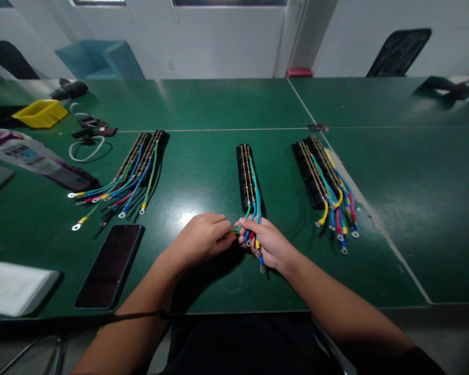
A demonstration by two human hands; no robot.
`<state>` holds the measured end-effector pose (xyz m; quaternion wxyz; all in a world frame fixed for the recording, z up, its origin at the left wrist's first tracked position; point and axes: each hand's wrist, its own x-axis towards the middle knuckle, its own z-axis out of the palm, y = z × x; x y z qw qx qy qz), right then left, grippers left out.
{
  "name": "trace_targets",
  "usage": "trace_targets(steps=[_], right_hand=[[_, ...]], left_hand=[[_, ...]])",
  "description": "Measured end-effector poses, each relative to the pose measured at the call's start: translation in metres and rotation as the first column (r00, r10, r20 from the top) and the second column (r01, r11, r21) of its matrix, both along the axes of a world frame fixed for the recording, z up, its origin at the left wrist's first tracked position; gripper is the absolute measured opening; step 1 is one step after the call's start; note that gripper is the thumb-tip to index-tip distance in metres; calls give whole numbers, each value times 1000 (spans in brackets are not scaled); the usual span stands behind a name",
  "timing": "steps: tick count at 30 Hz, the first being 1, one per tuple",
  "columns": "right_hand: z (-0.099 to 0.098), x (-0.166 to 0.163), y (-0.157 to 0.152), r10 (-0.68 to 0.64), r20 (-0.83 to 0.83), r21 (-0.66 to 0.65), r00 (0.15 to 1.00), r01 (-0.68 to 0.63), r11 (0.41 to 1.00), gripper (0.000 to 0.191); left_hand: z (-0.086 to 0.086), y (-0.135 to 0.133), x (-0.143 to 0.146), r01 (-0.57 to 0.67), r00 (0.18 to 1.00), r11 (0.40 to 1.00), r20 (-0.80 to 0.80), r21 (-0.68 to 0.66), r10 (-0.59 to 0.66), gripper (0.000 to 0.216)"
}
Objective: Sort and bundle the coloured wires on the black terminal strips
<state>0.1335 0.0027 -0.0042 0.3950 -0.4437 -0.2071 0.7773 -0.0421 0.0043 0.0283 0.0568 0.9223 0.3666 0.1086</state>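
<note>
In front of me a black terminal strip (pixel 245 174) with brass-coloured rails lies on the green table, its coloured wires running toward me. My right hand (pixel 271 244) is closed round the bundle of wires (pixel 257 208), whose ring lugs poke out below the fingers. Just left of it, my left hand (pixel 203 234) pinches the end of a green wire (pixel 239 227) with a yellow sleeve; its tip is hidden by the fingers. Two similar wired strips (pixel 143 156) lie side by side to the left, and another pair (pixel 315 172) to the right.
A phone (pixel 110 266) and a white pack (pixel 17 287) lie at the near left. Farther back are a bottle-like package (pixel 39 159), a yellow bin (pixel 41 113), a white cable (pixel 86 151) and a dark power tool (pixel 69 90). Another dark object (pixel 453 88) lies far right.
</note>
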Motion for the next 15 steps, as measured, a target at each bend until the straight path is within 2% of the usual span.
trace_targets(steps=[15], right_hand=[[-3,1,1,22,19,7,1000,-22,1000,8]], left_hand=[[-1,0,0,-4,1000,1000,23,-30,5,21]])
